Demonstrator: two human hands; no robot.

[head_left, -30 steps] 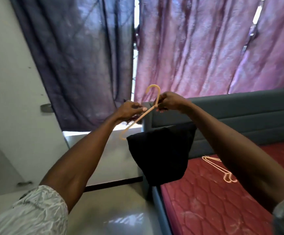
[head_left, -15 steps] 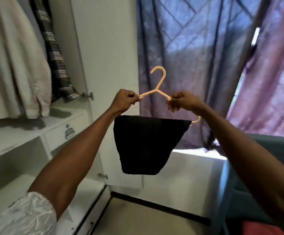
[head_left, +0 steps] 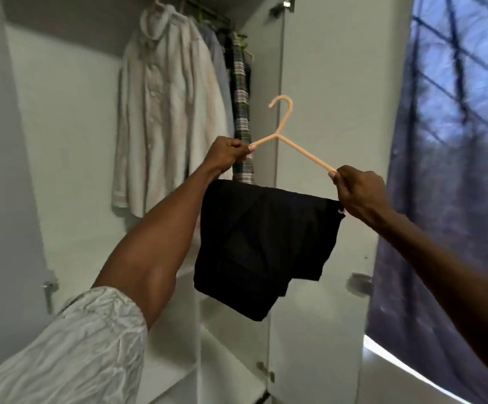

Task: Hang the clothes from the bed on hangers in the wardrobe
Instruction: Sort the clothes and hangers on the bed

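Note:
A peach plastic hanger (head_left: pixel 288 142) is held up in front of the open wardrobe (head_left: pixel 70 118), hook upward. My left hand (head_left: pixel 228 153) grips its left arm end and my right hand (head_left: pixel 359 191) grips its right arm end. A black folded garment (head_left: pixel 261 243) drapes over the hanger's lower bar and hangs below both hands. At the top of the wardrobe runs the rail (head_left: pixel 207 10), partly hidden by hanging clothes.
A cream shirt (head_left: pixel 164 118), a pale blue shirt (head_left: pixel 222 83) and a plaid garment (head_left: pixel 242 112) hang from the rail. The white wardrobe door (head_left: pixel 333 97) stands open on the right, beside a dark curtain (head_left: pixel 452 170). White shelves (head_left: pixel 178 354) lie below.
The view turned from the bed and curtains toward the wardrobe. Both hands carried the hanger with the black garment leftward and up; my right hand slid out to the arm's end.

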